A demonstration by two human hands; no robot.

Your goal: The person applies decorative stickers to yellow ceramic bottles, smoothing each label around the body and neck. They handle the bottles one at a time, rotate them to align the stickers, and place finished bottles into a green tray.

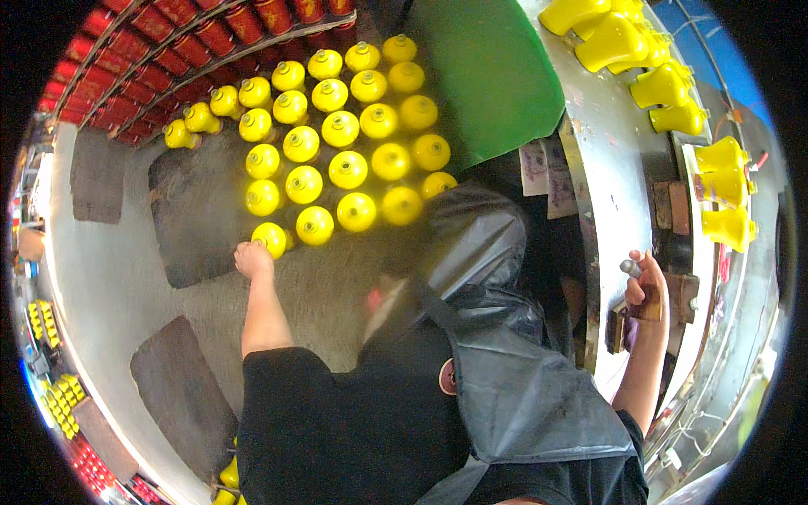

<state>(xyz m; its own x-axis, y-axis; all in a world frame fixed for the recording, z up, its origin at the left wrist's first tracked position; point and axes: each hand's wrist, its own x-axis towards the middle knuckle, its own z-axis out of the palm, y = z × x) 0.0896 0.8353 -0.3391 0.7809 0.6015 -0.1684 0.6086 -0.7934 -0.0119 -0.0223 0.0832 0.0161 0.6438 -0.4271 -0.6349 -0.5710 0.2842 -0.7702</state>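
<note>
My left hand (254,260) reaches down to the floor, its fingers closed against the side of a yellow bulbous bottle (269,239). That bottle is at the near left corner of several rows of like yellow bottles (348,169), standing upright with narrow necks on top. My right hand (648,284) is raised over the long light worktop at my right. Between its fingers and thumb is a small grey cylinder (630,268), whose kind I cannot make out. A strap or band crosses the right palm.
Red cylindrical containers (194,50) fill racks at the back left. A green panel (488,84) stands beyond the rows. More yellow bottles (619,42) lie along the far side of the worktop (619,202). Dark mats (185,383) lie on the floor at the left.
</note>
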